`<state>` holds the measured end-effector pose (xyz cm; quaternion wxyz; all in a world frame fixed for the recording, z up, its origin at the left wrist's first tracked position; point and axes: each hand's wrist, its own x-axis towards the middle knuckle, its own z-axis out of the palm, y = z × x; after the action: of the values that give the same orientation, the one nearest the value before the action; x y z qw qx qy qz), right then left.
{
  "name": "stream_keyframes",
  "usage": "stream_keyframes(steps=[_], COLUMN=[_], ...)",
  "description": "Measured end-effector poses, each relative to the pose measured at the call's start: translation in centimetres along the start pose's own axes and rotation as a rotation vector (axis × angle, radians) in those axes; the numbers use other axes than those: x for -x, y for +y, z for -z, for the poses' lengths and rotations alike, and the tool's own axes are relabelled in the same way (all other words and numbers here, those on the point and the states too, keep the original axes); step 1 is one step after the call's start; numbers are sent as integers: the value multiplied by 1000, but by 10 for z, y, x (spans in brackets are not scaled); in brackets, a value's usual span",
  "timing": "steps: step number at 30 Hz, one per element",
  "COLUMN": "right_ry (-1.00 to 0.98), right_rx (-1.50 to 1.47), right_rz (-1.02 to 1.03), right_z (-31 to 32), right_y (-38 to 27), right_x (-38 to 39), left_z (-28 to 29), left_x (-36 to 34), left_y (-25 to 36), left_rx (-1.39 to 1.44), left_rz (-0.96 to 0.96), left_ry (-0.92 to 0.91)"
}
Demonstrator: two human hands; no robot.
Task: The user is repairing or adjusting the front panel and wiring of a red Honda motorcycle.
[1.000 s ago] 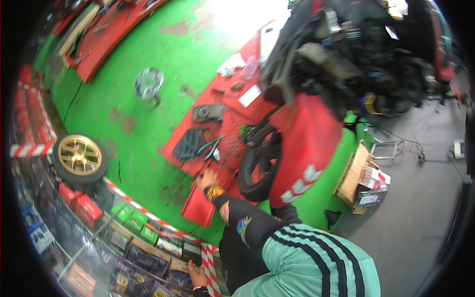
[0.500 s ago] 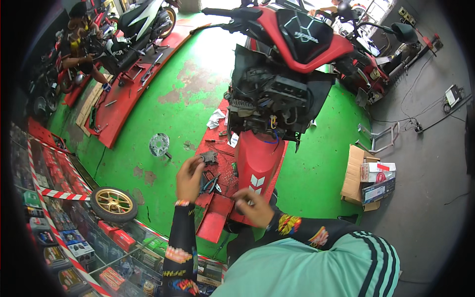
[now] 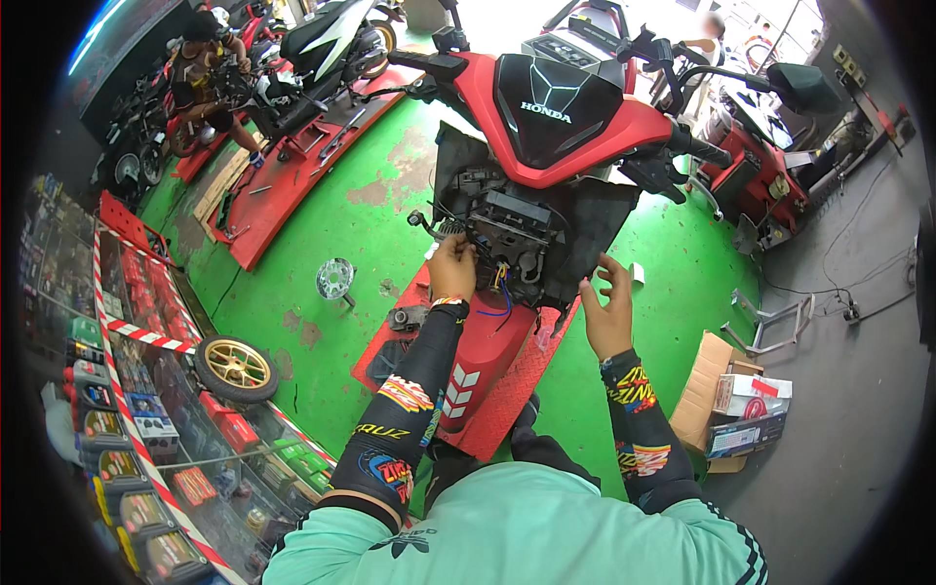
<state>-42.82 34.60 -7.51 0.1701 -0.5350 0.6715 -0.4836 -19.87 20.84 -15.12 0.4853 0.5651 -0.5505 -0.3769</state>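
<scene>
A scooter with a red and black front cowl (image 3: 585, 146) stands facing me, its opened front exposing a black housing (image 3: 517, 234) with wires and a blue cable. My left hand (image 3: 452, 261) has its fingers curled at the wiring on the housing's left side; what they hold is hidden. My right hand (image 3: 608, 304) is open beside the lower right edge of the black panel (image 3: 595, 229), fingers raised and apart. Below are the red front mudguard (image 3: 483, 361) with white chevrons and the red lift platform (image 3: 507, 419), with a grey metal part (image 3: 409, 318) on its left.
A co-worker (image 3: 203, 83) is at another scooter by a red platform (image 3: 292, 166) at upper left; another person (image 3: 704, 49) is behind. A glass display case (image 3: 166, 419), gold wheel (image 3: 236, 369) and brake disc (image 3: 334, 280) lie left; cardboard boxes (image 3: 702, 390) and a metal stand (image 3: 775, 331) right.
My view has swung up from the platform to the scooter's front. Both hands have risen from low over the red platform to either side of the exposed housing.
</scene>
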Motion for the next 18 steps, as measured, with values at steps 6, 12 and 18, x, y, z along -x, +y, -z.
stream_keyframes(steps=[6, 12, 18], right_ry=[-138, -22, -159], right_rx=[-44, -65, -10], right_rz=[3, 210, 254], right_z=[-14, -39, -49], right_y=[8, -26, -40], right_x=[-29, -8, 3], left_z=[-1, -9, -9], left_x=[17, 13, 19], left_y=[6, 8, 12], left_rx=[345, 242, 348], left_rz=[130, 55, 129], left_ry=[44, 83, 113])
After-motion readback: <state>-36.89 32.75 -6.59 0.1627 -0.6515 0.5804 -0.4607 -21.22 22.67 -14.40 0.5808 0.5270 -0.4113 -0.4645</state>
